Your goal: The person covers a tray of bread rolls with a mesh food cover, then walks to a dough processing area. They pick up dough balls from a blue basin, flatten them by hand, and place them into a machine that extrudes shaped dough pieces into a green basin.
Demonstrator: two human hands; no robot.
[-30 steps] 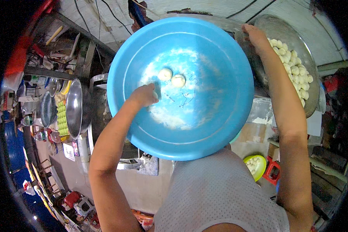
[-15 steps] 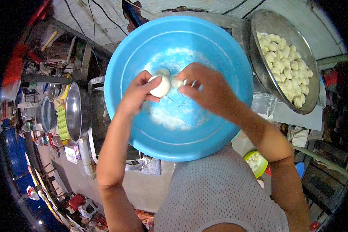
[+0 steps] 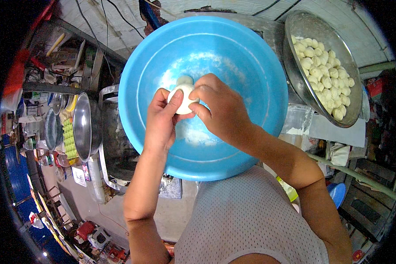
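My left hand [image 3: 162, 115] holds a smooth white dough ball [image 3: 183, 104], its thumb pressed on the upper face and its fingers curled underneath. From the right, my right hand [image 3: 218, 110] pinches the edge of the same ball between thumb and bent fingers. Just beyond the ball, a second pale, rounded lump [image 3: 185, 80] is partly hidden by it. Both hands are over a wide blue plastic basin [image 3: 202, 165] dusted with white flour.
A tilted metal bowl [image 3: 295, 79] of many pale dough pieces [image 3: 325, 77] stands at the right. At the left are another metal bowl [image 3: 84, 127], a green egg tray [image 3: 69, 138] and a cluttered shelf [image 3: 53, 87]. A lime-green container [image 3: 287, 190] is partly hidden by my right arm.
My right hand, earlier apart from the ball with a small pale piece stretched beside it, has moved left onto the ball's edge. My left forearm has shifted slightly right.
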